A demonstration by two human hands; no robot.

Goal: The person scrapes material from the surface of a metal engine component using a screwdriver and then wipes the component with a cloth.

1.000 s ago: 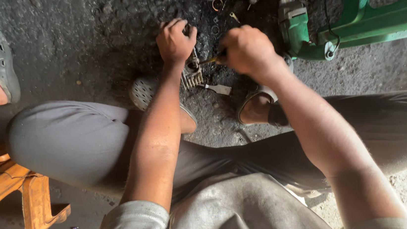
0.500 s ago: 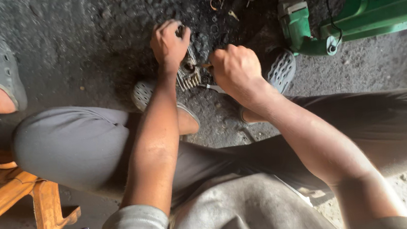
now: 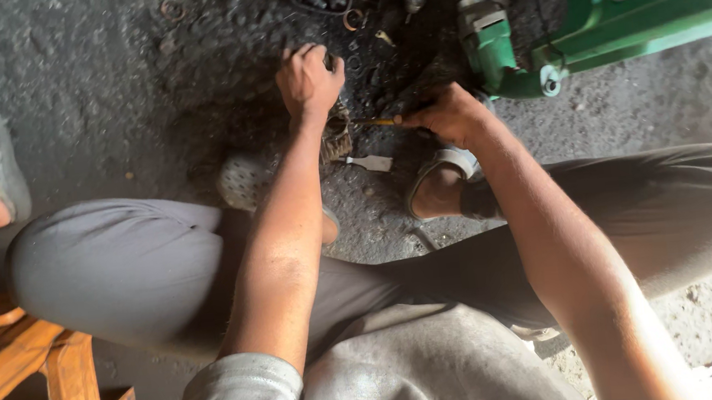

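Left hand (image 3: 307, 78): fingers curled down over a ribbed metal part (image 3: 336, 135) on the oily ground (image 3: 102, 94), apparently gripping it. Right hand (image 3: 450, 115): closed around a thin yellow-tipped tool (image 3: 379, 122) pointing at that part. Green machine frame (image 3: 643, 16) just beside.

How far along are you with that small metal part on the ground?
Done: loose rings and small bits already lie scattered on the oily ground. In hand: the left hand presses down on a ribbed metal part while the right hand holds a thin yellow-handled tool pointed at it. Left: the part is still held down under the hand, and how much remains inside it cannot be seen.
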